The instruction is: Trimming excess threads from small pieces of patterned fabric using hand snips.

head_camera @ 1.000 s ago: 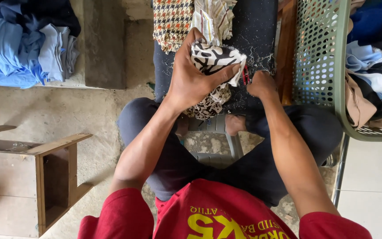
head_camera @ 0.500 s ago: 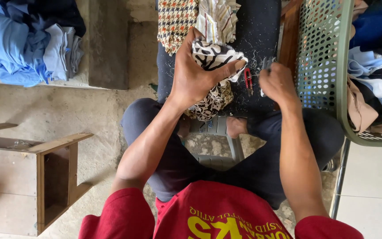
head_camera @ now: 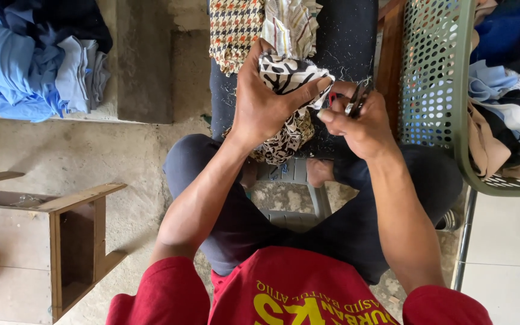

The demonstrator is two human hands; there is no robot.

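My left hand (head_camera: 266, 99) grips a black-and-white patterned cloth (head_camera: 290, 75), bunched up above my knees, with its lower part hanging down toward my lap. My right hand (head_camera: 359, 120) holds small red-handled scissors (head_camera: 350, 99) right beside the cloth's edge, blades pointing up and away. Both hands are over a dark cloth-covered surface (head_camera: 344, 42) strewn with thread bits.
A houndstooth cloth (head_camera: 233, 27) and a striped cloth (head_camera: 293, 24) lie ahead on the dark surface. A green perforated basket (head_camera: 437, 78) of mixed clothes stands at the right. Blue folded clothes (head_camera: 25, 60) sit at the far left. A wooden stool (head_camera: 73, 241) is at my left.
My right hand has lifted from the dark surface with the scissors and come in beside the cloth. My left hand has kept its grip on the cloth.
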